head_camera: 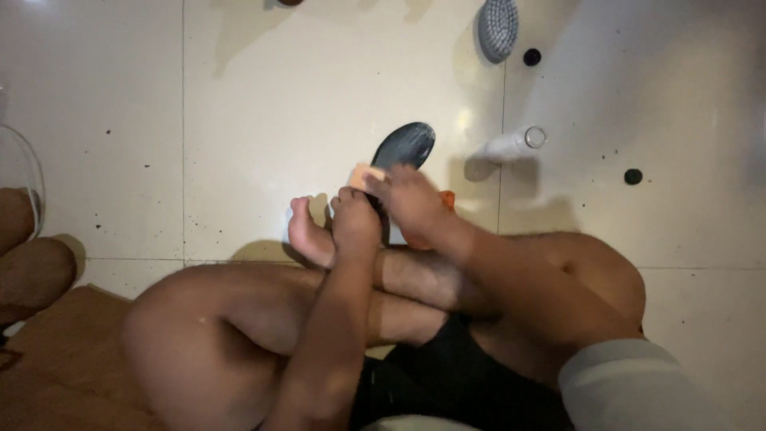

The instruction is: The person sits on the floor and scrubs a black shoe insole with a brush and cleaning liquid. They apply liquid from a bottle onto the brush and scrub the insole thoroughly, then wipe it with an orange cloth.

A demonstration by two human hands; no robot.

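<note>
just above the frame's centre, the left hand (355, 219) has its fingers wrapped around the heel end of a black rubber shoe sole (404, 146) – its toe points up-frame over the white tiled floor (263, 112). the right hand (411, 199) presses a pale orange sponge block (361, 175) against it, fingers closed on the block. a white plastic bottle (513, 144) lies just right.

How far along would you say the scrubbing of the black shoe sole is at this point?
Midway, at a guess. The black sole already shows whitish lather. The left hand steadies it while the right hand holds a pale sponge against it. The grey brush and the white bottle lie untouched on the tiled floor.
</note>
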